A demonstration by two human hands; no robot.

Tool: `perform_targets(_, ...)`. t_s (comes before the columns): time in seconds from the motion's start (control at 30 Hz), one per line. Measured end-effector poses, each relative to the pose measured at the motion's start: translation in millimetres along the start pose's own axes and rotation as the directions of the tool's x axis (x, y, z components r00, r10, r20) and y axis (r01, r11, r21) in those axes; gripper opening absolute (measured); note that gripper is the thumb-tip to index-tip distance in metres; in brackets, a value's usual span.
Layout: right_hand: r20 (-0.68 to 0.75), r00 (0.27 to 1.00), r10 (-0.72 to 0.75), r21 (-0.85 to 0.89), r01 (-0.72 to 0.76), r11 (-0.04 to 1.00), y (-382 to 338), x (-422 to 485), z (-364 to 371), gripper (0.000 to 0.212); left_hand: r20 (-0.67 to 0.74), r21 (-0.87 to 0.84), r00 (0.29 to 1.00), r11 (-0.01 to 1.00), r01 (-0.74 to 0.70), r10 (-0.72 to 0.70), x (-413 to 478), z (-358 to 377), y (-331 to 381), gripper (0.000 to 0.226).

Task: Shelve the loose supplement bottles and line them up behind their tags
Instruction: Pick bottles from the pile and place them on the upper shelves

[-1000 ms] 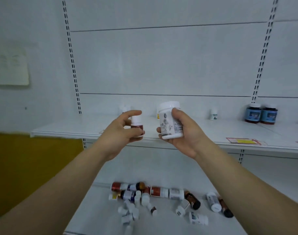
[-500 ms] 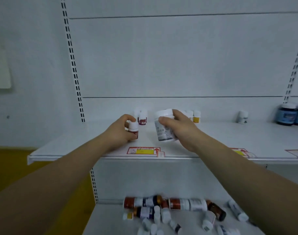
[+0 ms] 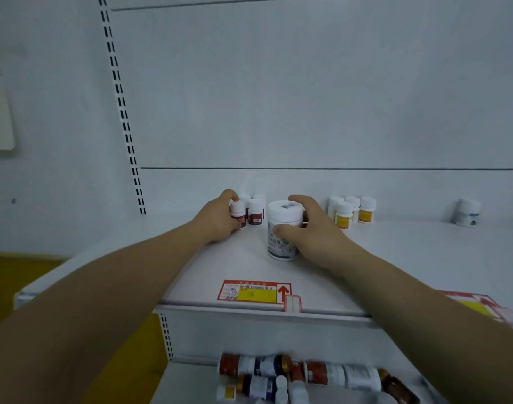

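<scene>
My left hand (image 3: 220, 218) grips a small white bottle with a dark red label (image 3: 238, 213), standing at the back of the white shelf (image 3: 191, 272) beside matching red-label bottles (image 3: 255, 212). My right hand (image 3: 313, 228) holds a large white tub with a printed label (image 3: 283, 233), upright on the shelf behind a red and yellow price tag (image 3: 253, 292). Several loose bottles (image 3: 301, 374) lie on their sides on the lower shelf.
Three small yellow-label bottles (image 3: 351, 212) stand at the back, right of the tub. A lone white bottle (image 3: 468, 212) stands further right. A second price tag (image 3: 479, 306) lies at the shelf's front right. A slotted upright (image 3: 124, 112) runs up the back panel.
Both hands have moved forward and down from in front of the shelf onto it. The tub now stands on the shelf and the small bottle sits among the red-label ones at the back.
</scene>
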State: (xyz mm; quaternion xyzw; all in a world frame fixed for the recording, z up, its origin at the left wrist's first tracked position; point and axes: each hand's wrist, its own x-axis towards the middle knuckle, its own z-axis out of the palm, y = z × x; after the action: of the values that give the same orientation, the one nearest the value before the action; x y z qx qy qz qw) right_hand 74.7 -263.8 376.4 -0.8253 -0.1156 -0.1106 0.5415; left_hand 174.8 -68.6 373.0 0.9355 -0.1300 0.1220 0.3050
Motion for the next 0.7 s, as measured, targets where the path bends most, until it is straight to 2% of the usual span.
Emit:
perform_targets(0.13, 0.016, 1.0, -0.012, -0.02, 0.013, 1.0, 3, 2, 0, 0.048, -0.02, -0.009, 1.0, 1.0, 0.002, -0.002, 12, 8, -1, 0.046)
perform_targets(0.3, -0.005, 1.0, -0.003, -0.046, 0.003, 0.999, 3, 3, 0, 0.053, -0.061, -0.035, 0.998, 0.999, 0.013, -0.015, 20, 16, -7, 0.055)
perform_targets(0.43, -0.014, 1.0, 0.0, -0.079, -0.001, 0.997, 3, 1, -1, 0.06, -0.005, -0.046, 0.998, 0.997, 0.067, -0.068, 19, 16, -7, 0.072)
perform_targets(0.53, -0.041, 0.998, 0.04, -0.05, -0.042, 0.998, 2, -1, -3, 0.069, 0.034, -0.035, 0.995, 0.995, 0.096, -0.095, 12, 10, -1, 0.086)
perform_targets(0.7, -0.144, 0.986, 0.08, 0.107, -0.065, 0.992, -4, -2, -5, 0.061, -0.04, -0.103, 0.999, 0.995, -0.005, 0.001, -21, -4, 24, 0.076)
